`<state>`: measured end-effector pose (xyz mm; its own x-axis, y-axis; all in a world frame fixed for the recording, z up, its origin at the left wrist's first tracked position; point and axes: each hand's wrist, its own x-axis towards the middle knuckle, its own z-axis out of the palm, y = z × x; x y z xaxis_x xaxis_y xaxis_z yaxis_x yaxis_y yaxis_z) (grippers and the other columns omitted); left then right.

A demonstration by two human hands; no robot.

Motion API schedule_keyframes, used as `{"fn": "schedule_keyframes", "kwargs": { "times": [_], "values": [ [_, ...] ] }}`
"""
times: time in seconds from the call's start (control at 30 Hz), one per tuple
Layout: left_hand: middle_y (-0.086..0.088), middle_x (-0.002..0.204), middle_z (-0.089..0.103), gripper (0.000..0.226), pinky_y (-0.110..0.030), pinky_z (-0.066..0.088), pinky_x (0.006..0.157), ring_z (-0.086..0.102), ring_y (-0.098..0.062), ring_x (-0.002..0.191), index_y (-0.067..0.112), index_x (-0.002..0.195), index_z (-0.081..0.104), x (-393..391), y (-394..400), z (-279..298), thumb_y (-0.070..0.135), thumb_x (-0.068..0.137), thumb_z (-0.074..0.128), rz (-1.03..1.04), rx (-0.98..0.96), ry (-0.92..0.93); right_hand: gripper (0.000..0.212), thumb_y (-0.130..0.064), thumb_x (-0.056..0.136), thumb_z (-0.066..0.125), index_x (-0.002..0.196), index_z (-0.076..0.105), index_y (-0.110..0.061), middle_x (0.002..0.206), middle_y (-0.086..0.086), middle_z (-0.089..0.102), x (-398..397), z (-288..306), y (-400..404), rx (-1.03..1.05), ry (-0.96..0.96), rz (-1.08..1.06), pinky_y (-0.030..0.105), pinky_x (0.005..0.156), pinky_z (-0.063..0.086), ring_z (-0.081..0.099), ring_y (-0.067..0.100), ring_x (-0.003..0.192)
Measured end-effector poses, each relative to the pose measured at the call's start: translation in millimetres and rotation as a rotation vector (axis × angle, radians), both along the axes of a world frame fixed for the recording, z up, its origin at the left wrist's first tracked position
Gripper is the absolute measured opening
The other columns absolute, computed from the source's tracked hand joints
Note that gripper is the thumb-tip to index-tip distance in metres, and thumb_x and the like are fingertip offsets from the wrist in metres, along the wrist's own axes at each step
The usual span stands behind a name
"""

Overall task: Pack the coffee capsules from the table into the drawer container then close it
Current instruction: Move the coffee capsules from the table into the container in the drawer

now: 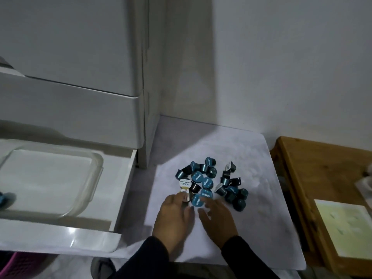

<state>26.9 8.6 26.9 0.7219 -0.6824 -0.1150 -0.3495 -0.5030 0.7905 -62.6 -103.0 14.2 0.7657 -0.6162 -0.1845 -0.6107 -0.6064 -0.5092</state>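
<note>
Several blue coffee capsules [207, 182], a few with white lids, lie in a loose pile on the white table [251, 150]. My left hand [173, 216] reaches into the pile's near edge, its fingertips touching a white-lidded capsule [185, 195]. Beside it, my right hand [218, 216] lies with spread fingers close to a blue capsule [197, 200]. Left of the table an open white drawer [60, 237] holds a clear glass container [50, 178]. One blue capsule [5, 198] shows at the frame's far left edge, by the container.
Closed white drawers of the cabinet [80, 109] rise above the open one. A wooden table [302, 168] with a pale sheet of paper [346, 228] stands to the right. A white wall backs the table.
</note>
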Motion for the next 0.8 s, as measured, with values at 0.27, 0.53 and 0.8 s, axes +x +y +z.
{"fn": "schedule_keyframes", "kwargs": {
  "times": [0.27, 0.53, 0.8],
  "values": [
    [-0.002, 0.114, 0.057, 0.034, -0.014, 0.033, 0.085, 0.056, -0.014, 0.102, 0.027, 0.117, 0.061, 9, -28, -29, 0.013, 0.087, 0.051, 0.197, 0.015, 0.117, 0.025, -0.019, 0.084, 0.053, 0.105, 0.067, -0.014, 0.103, 0.008, 0.071, 22, -13, -17, 0.165, -0.069, -0.123, 0.028, 0.082, 0.047, 0.063, 0.022, 0.094],
    [0.000, 0.098, 0.068, 0.029, 0.002, 0.037, 0.070, 0.062, -0.006, 0.085, 0.020, 0.100, 0.070, 12, -29, -29, 0.000, 0.086, 0.056, 0.281, -0.042, 0.206, 0.021, -0.006, 0.078, 0.059, 0.081, 0.072, -0.022, 0.074, -0.001, 0.069, 14, -19, -26, 0.340, -0.147, -0.248, 0.025, 0.071, 0.050, 0.064, 0.013, 0.073],
    [0.009, 0.082, 0.071, 0.023, 0.004, 0.036, 0.063, 0.058, 0.014, 0.070, 0.019, 0.092, 0.074, 10, -25, 14, 0.003, 0.086, 0.058, 0.298, -0.168, 0.201, 0.021, -0.007, 0.075, 0.056, 0.082, 0.075, -0.012, 0.062, -0.004, 0.065, 13, 25, -36, 0.317, -0.263, -0.289, 0.028, 0.068, 0.049, 0.063, 0.014, 0.066]
  ]
}}
